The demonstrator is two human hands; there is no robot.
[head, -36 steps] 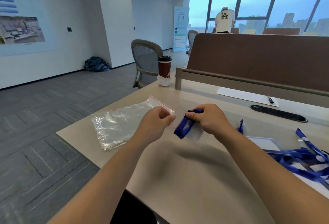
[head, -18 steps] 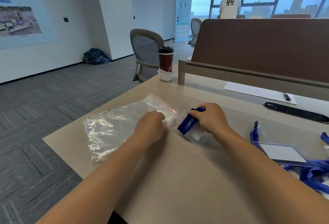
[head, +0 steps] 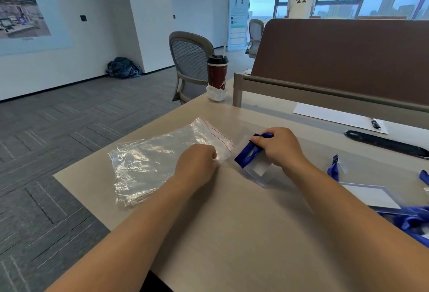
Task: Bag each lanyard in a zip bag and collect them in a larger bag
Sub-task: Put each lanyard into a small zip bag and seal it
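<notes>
My right hand [head: 278, 149] is clamped on a folded blue lanyard [head: 248, 155]. The fingers curl over the bundled strap and the thumb side faces the window. The strap sticks out of the fist toward my left, and its clear badge holder [head: 258, 171] hangs below the hand with a lower corner touching the table [head: 232, 233].

My left hand [head: 196, 164] sits just beside it, apart from the right hand, with the lanyard between the two. Its fingers are curled down onto the near right corner of a flat stack of clear zip bags [head: 153, 161], close to the red seal line. The fingertips are hidden under the hand, so I cannot tell whether they pinch the plastic or only rest on it. The stack lies at the table's left edge and spreads away from the left hand.

A loose heap of more blue lanyards [head: 409, 221] with badge holders lies well to the right, by my right forearm. Farther back, a dark red cup [head: 217, 74] stands at the table's far corner. A white sheet [head: 334, 115] with a pen [head: 375, 124] on it lies under the brown divider.
</notes>
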